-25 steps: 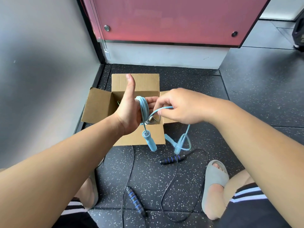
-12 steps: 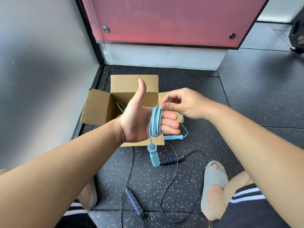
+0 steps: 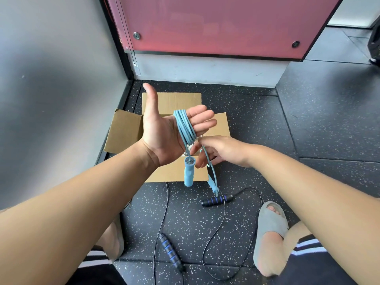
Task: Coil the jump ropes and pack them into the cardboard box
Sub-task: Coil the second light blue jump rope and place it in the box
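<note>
Evidently mid-task. The left hand (image 3: 162, 136) is held palm-up over the box (image 3: 123, 132), thumb raised and fingers nearly straight, serving as a spool. The blue rope (image 3: 184, 126) is wound in several turns round those four fingers. One blue handle (image 3: 189, 171) hangs just below the palm. The right hand (image 3: 224, 151) sits beside the lower end of the coil, fingertips pinching the last free stretch of cord. The second blue handle (image 3: 212, 182) dangles beneath it, just above the floor (image 3: 308, 124).

Done so far, by appearance: nearly the whole blue rope is coiled, with only a short tail left. Still to do: take up or tuck that tail, slip the coil off the fingers and lay it in the box.

The black rope (image 3: 216, 200) lies uncoiled on the floor in front of the box, its two striped handles well apart. It seems untouched.

The box stands open, all flaps out. Its contents are mostly hidden by the hands and cannot be judged.
</note>
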